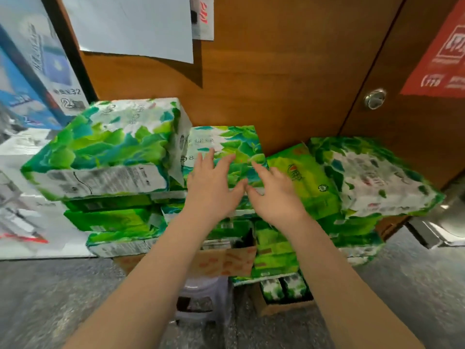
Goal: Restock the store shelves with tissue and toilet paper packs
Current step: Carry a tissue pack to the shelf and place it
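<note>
Green-and-white tissue packs are piled against a wooden wall. The middle pack (226, 142) lies on top of the pile, and both my hands lie on it with fingers spread. My left hand (214, 182) presses its near left part. My right hand (274, 192) presses its near right edge, thumbs almost touching. A larger pack (105, 147) sits tilted at the left, a yellow-green pack (309, 177) just right of my hands, and a leaf-printed pack (372, 172) at far right. More packs (118, 220) are stacked below.
A wooden door (392, 137) with a round metal lock (375, 98) stands at the right, with a red poster (442, 54) on it. Blue-and-white boxes (32, 79) rise at the left. A cardboard box (226, 260) and a small box of packs (284, 290) sit on the grey floor (50, 298).
</note>
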